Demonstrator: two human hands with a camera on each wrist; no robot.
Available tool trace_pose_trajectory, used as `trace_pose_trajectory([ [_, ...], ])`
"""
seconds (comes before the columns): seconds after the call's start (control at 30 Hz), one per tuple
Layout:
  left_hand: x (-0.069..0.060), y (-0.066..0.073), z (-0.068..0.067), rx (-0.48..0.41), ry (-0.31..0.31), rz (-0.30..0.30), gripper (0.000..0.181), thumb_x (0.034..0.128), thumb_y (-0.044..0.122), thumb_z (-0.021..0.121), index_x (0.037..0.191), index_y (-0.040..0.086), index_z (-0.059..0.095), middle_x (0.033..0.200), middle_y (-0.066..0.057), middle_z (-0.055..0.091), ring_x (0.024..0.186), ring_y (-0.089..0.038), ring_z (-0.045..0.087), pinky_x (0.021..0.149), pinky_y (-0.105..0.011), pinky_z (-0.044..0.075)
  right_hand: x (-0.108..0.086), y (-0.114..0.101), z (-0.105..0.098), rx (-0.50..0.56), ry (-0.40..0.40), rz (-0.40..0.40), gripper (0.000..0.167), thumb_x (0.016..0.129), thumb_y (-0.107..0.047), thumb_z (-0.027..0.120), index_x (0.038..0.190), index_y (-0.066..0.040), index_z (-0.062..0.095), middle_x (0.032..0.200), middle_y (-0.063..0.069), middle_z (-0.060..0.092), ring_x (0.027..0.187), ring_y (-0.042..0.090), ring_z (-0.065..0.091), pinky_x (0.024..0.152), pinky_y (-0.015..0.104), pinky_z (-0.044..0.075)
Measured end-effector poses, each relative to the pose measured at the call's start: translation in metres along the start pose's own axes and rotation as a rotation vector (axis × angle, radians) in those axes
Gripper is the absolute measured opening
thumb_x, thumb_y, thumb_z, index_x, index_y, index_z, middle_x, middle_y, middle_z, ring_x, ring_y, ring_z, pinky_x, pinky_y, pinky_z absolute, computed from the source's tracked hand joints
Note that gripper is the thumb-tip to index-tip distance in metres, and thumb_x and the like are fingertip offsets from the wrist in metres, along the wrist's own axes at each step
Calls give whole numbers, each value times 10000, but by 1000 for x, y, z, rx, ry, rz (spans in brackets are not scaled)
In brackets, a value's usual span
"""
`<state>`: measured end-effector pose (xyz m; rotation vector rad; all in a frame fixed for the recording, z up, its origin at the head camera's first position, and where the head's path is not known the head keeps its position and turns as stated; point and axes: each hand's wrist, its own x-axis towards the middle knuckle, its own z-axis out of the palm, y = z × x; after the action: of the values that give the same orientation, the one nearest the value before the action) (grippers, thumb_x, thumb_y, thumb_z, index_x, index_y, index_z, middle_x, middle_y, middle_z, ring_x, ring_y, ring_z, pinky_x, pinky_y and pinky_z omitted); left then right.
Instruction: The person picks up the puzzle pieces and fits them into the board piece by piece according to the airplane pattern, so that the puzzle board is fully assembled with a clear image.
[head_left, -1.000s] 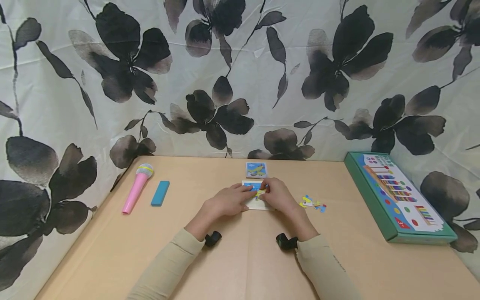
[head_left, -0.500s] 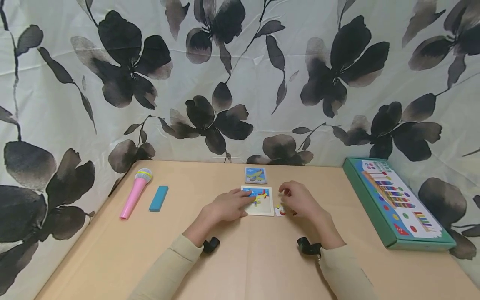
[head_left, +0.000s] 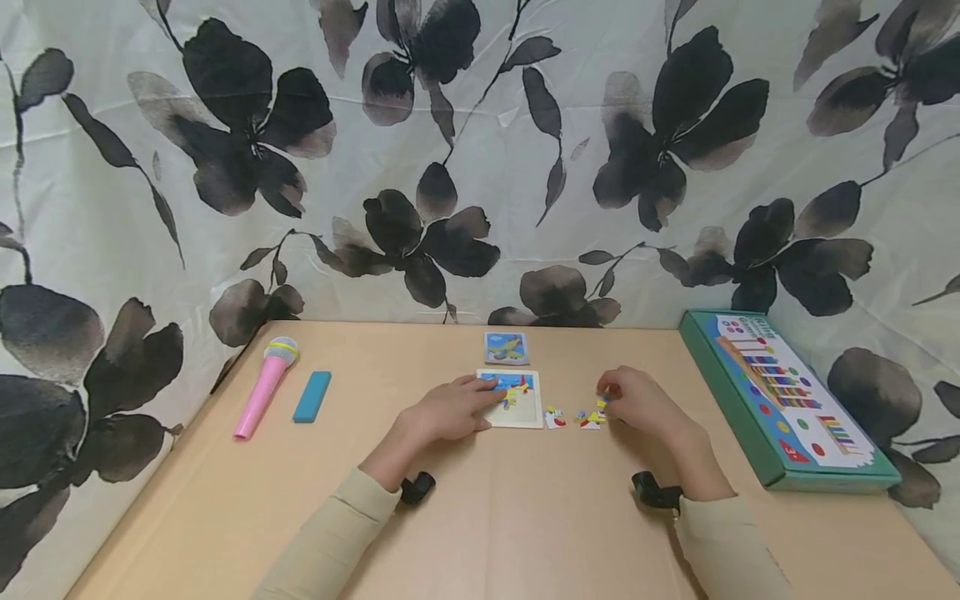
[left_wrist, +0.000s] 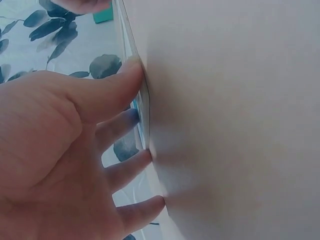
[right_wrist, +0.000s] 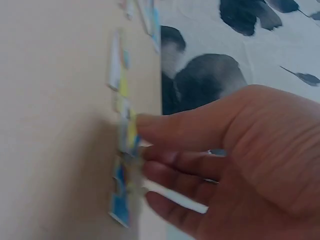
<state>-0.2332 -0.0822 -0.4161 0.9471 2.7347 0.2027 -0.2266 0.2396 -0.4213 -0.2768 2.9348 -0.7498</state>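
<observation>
My left hand (head_left: pixel 448 410) rests on the left side of a small picture puzzle board (head_left: pixel 529 412), which has a pale frame and a partly filled blue and yellow picture. In the left wrist view the thumb (left_wrist: pixel 131 75) touches the board's edge, and the fingers are spread and fairly straight. Over loose puzzle pieces (head_left: pixel 590 419) to the right hovers my right hand (head_left: pixel 647 404), fingers loosely bent. The blurred right wrist view has its thumb close to a yellow and white puzzle piece (right_wrist: pixel 123 132); blue pieces (right_wrist: pixel 120 207) lie by the lower fingers. No piece is clearly gripped.
A picture card (head_left: pixel 506 348) of a yellow aeroplane lies behind the board. One loose piece (head_left: pixel 554 417) sits just right of the board. At the left are a pink toy microphone (head_left: pixel 264 387) and a blue block (head_left: pixel 312 397); a green box (head_left: pixel 787 400) lies at the right.
My right hand has left the board and moved right to the loose pieces. The piece beside the board, hidden at first, now shows. My left hand has stayed on the board.
</observation>
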Motion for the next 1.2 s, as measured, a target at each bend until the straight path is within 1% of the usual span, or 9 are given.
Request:
trace_pose_trajectory([
  [0.1,0,0,-2,-10,2,5,580,982,294,606,1527,263,411,1629,-9,330,1516,-320,275,1200,-523,309,-2,4,-5,-3,-48,-8,274,774,15,733,1041,-33,697,944,120,634,833,239,529,698,308,503],
  [0.2,0,0,-3,-13,5,9,581,983,290,605,1528,259,407,1629,-11,329,1516,-320,275,1201,-523,307,-2,6,-6,13,-65,-5,282,775,12,740,1048,-33,687,956,128,640,843,241,534,712,312,510],
  [0.47,-2,1,-4,-33,-4,9,578,982,283,610,1525,247,415,1629,-18,328,1518,-331,267,1202,-526,302,-3,7,-2,65,-81,82,300,799,-9,742,1078,-12,632,949,129,601,855,247,531,693,307,506],
  [0.6,-3,1,-4,-28,-4,3,583,979,293,614,1525,254,414,1631,-10,326,1520,-324,264,1196,-532,309,-1,6,-2,75,-62,73,245,793,20,726,1010,-38,630,898,113,576,818,241,524,656,293,468],
  [0.73,-3,1,-4,-31,-5,-4,590,976,299,618,1527,261,409,1635,-4,316,1523,-316,259,1197,-535,306,1,1,-2,82,-35,41,174,821,56,636,961,-48,645,852,97,558,783,229,519,623,284,447],
  [0.83,-3,0,-2,-33,-5,-2,590,979,302,615,1529,264,404,1637,-5,311,1525,-317,254,1200,-537,300,3,-4,-4,69,4,16,157,851,53,578,927,-45,673,856,99,560,790,230,514,622,285,437],
  [0.97,0,-2,2,-25,-1,5,590,981,309,609,1531,266,400,1638,-12,310,1525,-326,252,1194,-545,304,3,-14,-4,43,66,-22,141,880,20,582,898,-47,705,860,99,586,774,223,517,612,286,434],
  [1.07,1,-2,2,-24,-3,6,591,981,312,607,1532,270,397,1639,-12,307,1526,-325,248,1190,-548,310,5,-24,-1,43,93,-32,147,891,7,582,918,-42,718,865,99,624,776,223,527,644,294,456],
  [1.2,1,-2,2,-24,-4,3,583,983,316,605,1529,282,402,1638,-3,307,1527,-315,249,1183,-549,321,8,-33,6,86,105,-18,186,932,-6,557,1006,-45,723,974,118,672,867,245,552,779,347,516],
])
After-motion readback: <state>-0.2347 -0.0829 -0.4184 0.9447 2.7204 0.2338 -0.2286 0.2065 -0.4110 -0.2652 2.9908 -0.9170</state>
